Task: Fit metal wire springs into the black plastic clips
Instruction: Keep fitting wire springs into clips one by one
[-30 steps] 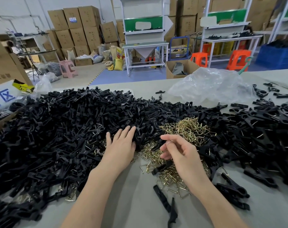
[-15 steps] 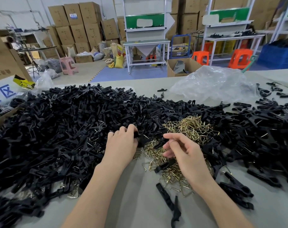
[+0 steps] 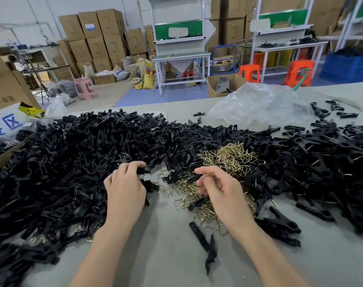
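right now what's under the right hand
Brass wire springs and one black clip poke out beneath the right hand; whatever its palm covers or fingers hold is hidden.

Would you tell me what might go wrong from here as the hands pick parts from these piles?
1. The wire springs lie tangled, so the right hand may lift several hooked together.
2. Stray springs sit in the black clip heap where the left hand grips a clip; one could snag it.
3. The right forearm may sweep the loose clip halves away.

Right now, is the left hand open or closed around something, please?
Closed: the left hand curls its fingers around a black clip.
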Motion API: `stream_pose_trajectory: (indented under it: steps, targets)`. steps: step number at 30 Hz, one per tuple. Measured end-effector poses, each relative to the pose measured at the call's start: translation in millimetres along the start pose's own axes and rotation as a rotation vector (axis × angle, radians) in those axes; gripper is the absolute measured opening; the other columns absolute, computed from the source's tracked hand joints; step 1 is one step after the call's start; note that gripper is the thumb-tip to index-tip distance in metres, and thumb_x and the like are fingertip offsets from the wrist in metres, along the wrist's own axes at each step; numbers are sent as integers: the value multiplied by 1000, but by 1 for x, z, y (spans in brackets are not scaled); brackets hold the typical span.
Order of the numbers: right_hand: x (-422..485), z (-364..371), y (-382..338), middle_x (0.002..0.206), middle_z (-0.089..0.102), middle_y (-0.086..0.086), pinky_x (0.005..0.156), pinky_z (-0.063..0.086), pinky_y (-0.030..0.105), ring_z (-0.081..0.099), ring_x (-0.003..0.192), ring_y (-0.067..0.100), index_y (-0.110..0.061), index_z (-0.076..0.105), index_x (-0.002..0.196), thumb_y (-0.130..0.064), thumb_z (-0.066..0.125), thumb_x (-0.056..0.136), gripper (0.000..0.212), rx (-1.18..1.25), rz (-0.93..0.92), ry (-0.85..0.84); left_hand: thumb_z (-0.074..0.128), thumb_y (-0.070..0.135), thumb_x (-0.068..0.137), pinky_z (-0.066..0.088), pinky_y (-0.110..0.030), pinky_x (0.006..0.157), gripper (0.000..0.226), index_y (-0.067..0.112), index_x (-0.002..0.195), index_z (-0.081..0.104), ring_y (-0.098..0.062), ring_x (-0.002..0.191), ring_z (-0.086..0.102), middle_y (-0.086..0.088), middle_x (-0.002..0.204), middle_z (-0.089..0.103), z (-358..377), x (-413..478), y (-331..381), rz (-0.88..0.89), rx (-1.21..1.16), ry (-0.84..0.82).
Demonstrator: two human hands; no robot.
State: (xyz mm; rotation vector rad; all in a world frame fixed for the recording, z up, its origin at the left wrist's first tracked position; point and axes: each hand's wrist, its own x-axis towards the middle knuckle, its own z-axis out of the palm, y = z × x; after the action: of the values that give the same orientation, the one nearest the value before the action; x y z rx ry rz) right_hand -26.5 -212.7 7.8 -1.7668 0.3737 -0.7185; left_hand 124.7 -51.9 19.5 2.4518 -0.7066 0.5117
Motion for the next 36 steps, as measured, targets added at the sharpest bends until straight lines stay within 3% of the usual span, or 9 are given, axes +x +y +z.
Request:
stream_pose_trajectory:
  steps: [9, 14, 17, 20, 23, 27, 32, 36]
  targets:
    - [-10, -4, -3, 90, 69, -11, 71, 51, 45, 62, 77, 32, -50, 66, 105, -14, 49, 103, 39, -32, -38, -36, 53, 2, 94, 30, -49, 104, 34, 15, 123, 66, -31, 110, 49, -7, 118, 57, -2, -20, 4, -63, -52, 169]
    - [-8, -2, -2, 90, 69, -11, 71, 52, 48, 62, 79, 34, -48, 66, 106, -16, 48, 104, 37, -40, -21, -59, 54, 8, 94, 26, -42, 106, 33, 22, 117, 72, -26, 115, 44, 1, 118, 54, -8, -15, 7, -249, -243, 217]
    - [-6, -1, -1, 90, 69, -13, 71, 52, 46, 64, 79, 31, -48, 66, 106, -18, 48, 104, 35, -48, -17, -55, 47, 9, 96, 38, -45, 107, 37, 28, 116, 71, -28, 114, 49, 7, 115, 50, -13, -12, 6, -291, -428, 224]
    - [-5, -1, 0, 91, 69, -12, 71, 52, 50, 62, 78, 34, -49, 66, 105, -18, 48, 104, 35, -42, -8, -54, 43, 8, 97, 47, -52, 95, 38, 35, 110, 67, -31, 106, 56, 8, 115, 52, -17, -13, 6, -308, -515, 277]
    - [-4, -1, 0, 91, 70, -11, 72, 53, 51, 62, 78, 34, -49, 66, 105, -19, 48, 104, 35, -46, -5, -56, 45, 9, 97, 47, -51, 95, 36, 32, 113, 67, -30, 100, 59, 4, 115, 59, -14, -12, -3, -237, -413, 151]
    - [-4, 0, 2, 91, 70, -13, 73, 55, 41, 66, 76, 19, -50, 66, 104, -18, 50, 104, 36, -78, -7, -56, 53, 19, 97, 34, -39, 96, 29, 32, 120, 65, -21, 109, 55, 8, 117, 62, -1, -23, 0, 70, -10, -116]
    - [-4, -1, 3, 91, 70, -17, 70, 54, 26, 68, 80, 7, -49, 66, 103, -18, 50, 103, 35, -80, -5, -56, 57, 26, 99, 36, -38, 95, 25, 29, 121, 68, -22, 108, 56, 7, 116, 63, 0, -27, 6, 185, 92, -120]
    - [-4, -2, 3, 92, 70, -16, 64, 51, 19, 68, 81, 6, -48, 66, 104, -18, 50, 103, 34, -81, -7, -55, 47, 29, 102, 44, -33, 84, 24, 28, 119, 63, -15, 96, 60, 14, 109, 62, -16, -25, 14, 118, -104, -56]
